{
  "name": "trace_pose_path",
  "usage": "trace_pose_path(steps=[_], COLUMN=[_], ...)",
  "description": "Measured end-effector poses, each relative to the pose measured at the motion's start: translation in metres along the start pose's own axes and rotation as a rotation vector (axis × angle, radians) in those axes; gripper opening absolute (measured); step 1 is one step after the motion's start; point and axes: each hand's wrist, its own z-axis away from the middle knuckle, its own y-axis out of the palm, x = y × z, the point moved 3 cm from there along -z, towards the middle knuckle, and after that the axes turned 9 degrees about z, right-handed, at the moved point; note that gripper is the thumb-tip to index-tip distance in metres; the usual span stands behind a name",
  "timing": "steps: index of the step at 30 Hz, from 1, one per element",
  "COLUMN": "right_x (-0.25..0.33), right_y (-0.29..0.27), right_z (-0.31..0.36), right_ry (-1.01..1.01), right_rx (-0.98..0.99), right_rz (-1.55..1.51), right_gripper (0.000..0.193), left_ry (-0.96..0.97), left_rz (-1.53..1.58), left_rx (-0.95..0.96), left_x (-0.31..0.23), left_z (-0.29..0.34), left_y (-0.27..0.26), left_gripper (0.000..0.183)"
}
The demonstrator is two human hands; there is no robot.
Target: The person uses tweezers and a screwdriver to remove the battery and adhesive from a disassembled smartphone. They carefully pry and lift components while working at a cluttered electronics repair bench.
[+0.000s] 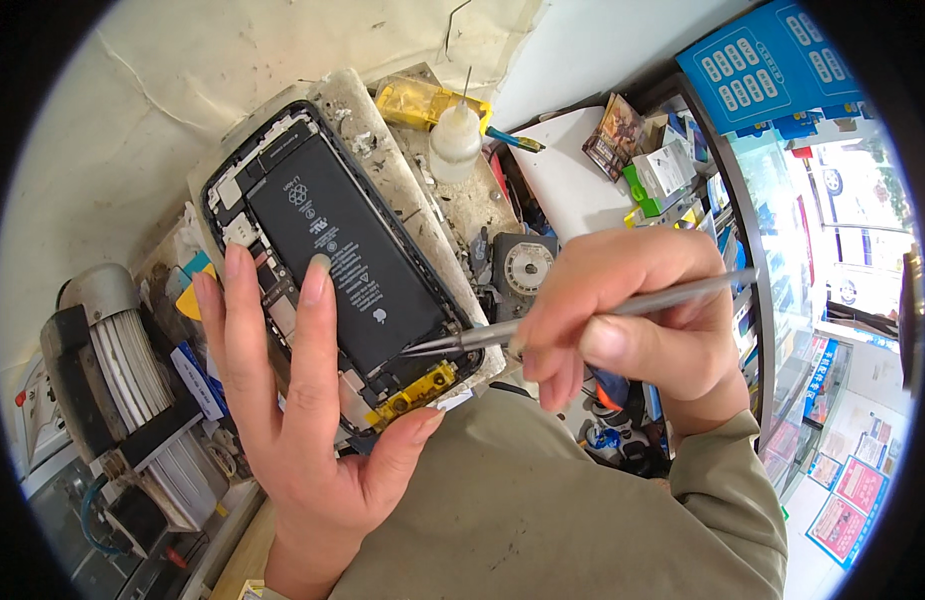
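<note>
An opened smartphone (250, 180) lies slantwise on a worn pale block, its insides facing up. A black battery (332, 250) fills much of its frame. My left hand (317, 450) is spread over the phone's left and lower side, fingers stretched out, fingertips resting on it. Its thumb reaches the lower edge, beside a yellow-covered strip (422, 390). My right hand (642, 320) pinches a pair of metal tweezers (682, 292). Their thin tips meet the phone at the battery's lower end; whether anything is between them I cannot tell.
Beyond the block (367, 120) stands a needle-tipped bottle (455, 145) beside a yellow holder (407, 103). A black square with a round dial (527, 268) sits to its right. A grey machine (132, 360) is at left. Small boxes (667, 170) and a glass display case (772, 190) occupy the right.
</note>
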Motion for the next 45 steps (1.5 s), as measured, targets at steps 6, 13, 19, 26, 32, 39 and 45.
trace_pose_path(steps=[6, 13, 19, 26, 32, 39, 45], right_x=[0.005, 0.021, 0.043, 0.050, 0.042, 0.054, 0.072], right_y=[0.000, -0.017, -0.014, -0.003, -0.028, -0.015, 0.012], right_z=[-0.004, 0.002, 0.006, 0.013, -0.001, -0.004, -0.016], right_ry=[-0.068, -0.176, 0.039, 0.112, -0.239, -0.132, -0.187], right_rx=[-0.023, -0.086, -0.132, -0.277, 0.223, 0.046, -0.024], right_rz=[0.086, -0.022, 0.104, 0.110, -0.374, -0.126, 0.524], right_gripper=[0.042, 0.025, 0.040, 0.083, 0.103, 0.090, 0.044], left_ry=[-0.019, -0.050, -0.046, -0.060, -0.029, 0.035, 0.020], left_rz=[0.018, 0.036, 0.043, 0.057, 0.099, 0.097, 0.159], left_rx=[0.020, 0.045, 0.036, 0.029, 0.020, 0.007, -0.001], left_x=[0.000, -0.002, 0.000, 0.000, -0.001, 0.008, 0.011], left_z=[0.002, 0.002, 0.004, 0.005, 0.003, 0.005, 0.006], left_y=[-0.001, -0.003, -0.002, -0.004, -0.007, -0.010, -0.004], left_gripper=[0.084, 0.085, 0.084, 0.087, 0.089, 0.086, 0.074])
